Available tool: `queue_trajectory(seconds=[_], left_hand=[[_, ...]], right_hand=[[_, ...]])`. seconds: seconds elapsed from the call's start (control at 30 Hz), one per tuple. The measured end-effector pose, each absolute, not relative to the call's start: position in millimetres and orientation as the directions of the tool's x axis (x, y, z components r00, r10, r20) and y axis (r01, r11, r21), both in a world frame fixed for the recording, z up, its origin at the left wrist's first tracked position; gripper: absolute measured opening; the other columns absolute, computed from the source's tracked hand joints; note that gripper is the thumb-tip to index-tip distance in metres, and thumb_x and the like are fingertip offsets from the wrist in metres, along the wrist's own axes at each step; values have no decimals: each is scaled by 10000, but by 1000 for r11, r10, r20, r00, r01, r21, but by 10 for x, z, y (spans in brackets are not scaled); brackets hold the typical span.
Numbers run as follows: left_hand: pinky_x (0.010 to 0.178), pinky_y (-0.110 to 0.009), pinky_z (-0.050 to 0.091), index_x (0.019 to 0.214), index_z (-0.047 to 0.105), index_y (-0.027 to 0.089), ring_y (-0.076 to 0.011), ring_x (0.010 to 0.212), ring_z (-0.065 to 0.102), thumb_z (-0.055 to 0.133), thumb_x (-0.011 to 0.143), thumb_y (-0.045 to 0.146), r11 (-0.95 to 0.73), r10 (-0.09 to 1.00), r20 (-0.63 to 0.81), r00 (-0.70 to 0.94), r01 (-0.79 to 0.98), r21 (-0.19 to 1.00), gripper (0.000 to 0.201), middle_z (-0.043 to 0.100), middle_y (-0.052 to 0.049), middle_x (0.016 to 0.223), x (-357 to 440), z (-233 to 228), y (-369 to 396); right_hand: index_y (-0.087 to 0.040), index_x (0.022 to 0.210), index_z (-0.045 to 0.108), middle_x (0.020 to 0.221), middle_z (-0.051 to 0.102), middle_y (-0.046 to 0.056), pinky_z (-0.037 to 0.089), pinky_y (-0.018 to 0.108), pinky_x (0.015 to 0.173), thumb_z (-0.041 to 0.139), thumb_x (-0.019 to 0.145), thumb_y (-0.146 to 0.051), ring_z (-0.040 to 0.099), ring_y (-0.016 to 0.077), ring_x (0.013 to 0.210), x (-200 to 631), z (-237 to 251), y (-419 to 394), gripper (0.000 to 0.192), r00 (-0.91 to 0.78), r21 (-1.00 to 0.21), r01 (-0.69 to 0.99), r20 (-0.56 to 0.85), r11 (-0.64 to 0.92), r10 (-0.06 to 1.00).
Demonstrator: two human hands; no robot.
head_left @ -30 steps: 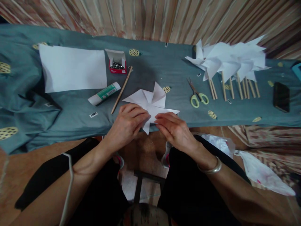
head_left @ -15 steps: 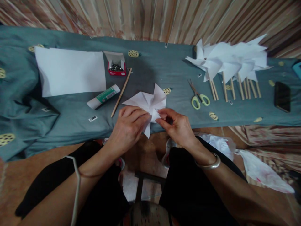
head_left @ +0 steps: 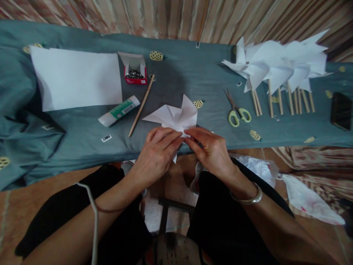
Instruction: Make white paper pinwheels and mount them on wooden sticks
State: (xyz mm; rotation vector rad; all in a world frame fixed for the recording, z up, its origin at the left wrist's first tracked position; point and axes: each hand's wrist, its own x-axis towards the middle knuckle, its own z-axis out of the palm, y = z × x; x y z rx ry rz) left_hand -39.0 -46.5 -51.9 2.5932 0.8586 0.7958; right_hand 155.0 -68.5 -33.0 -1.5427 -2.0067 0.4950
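Observation:
A white paper pinwheel (head_left: 176, 116) with pointed blades lies at the near edge of the cloth-covered table. My left hand (head_left: 158, 151) rests over its lower left part, fingers pressed together on the paper close to the centre. From the other side, my right hand (head_left: 211, 147) pinches at the middle of the pinwheel, its thumb and fingertips nearly meeting the left fingertips. The fingers cover the centre, so anything small between them is hidden. To the left of the pinwheel lies a wooden stick (head_left: 141, 106).
Scissors (head_left: 237, 112) with green handles lie to the right. Behind them are several finished pinwheels (head_left: 286, 62) on sticks, and a phone (head_left: 341, 110). Leftward are a glue stick (head_left: 119, 111), an open red box (head_left: 135, 73) of small metal pieces and white paper sheets (head_left: 77, 79).
My right hand has moved slightly left to the pinwheel's centre, bringing its fingertips against my left fingers. The view has shifted a little.

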Motion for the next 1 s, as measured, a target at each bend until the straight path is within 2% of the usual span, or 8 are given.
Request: queue_trajectory(seconds=[0.13,0.27,0.53,0.67,0.8,1.0], left_hand=[[1009,-490,415,1239,602,117,-285,1180,547,458,959,157,-773,625,398,672,464,432,318,672,-138,1254,-373,-527,-478],[1007,-513,410,1274,591,158,-287,1201,551,453,958,160,-752,647,369,668,477,454,345,671,-134,1260,-367,-540,-494],[1004,-499,416,1228,605,89,-285,1169,560,449,957,146,-758,643,368,672,488,433,318,687,-152,1218,-358,-533,-507],[1004,-515,417,1245,600,113,-288,1175,556,444,956,146,-752,648,365,669,484,447,330,688,-150,1211,-353,-545,-507],[1004,-506,427,1226,602,64,-295,1155,553,442,956,140,-765,635,389,668,473,438,323,690,-168,1188,-348,-548,-506],[953,-451,462,1205,610,46,-288,1124,568,457,954,141,-779,623,390,678,490,392,310,701,-161,1160,-341,-526,-502]], right_hand=[[-192,1093,709,1074,746,90,562,382,909,527,963,-248,696,231,1004,1561,-344,-678,231,-247,-515,792,221,328,944],[-187,1087,711,1067,741,96,555,392,886,476,987,-263,689,233,948,1564,-348,-659,267,-302,-448,812,226,374,926],[-143,1079,705,1039,729,113,541,385,842,449,995,-232,656,238,907,1546,-320,-649,284,-364,-337,840,230,425,902],[-159,1090,700,1054,719,111,534,392,840,431,998,-229,637,241,911,1535,-314,-649,293,-370,-319,849,210,421,905],[-166,1096,696,1069,712,111,533,387,834,447,988,-212,617,249,921,1531,-311,-653,275,-377,-290,858,204,423,904],[-122,1120,686,1089,711,127,532,387,816,459,978,-178,600,258,918,1517,-301,-674,275,-419,-154,878,214,454,883]])
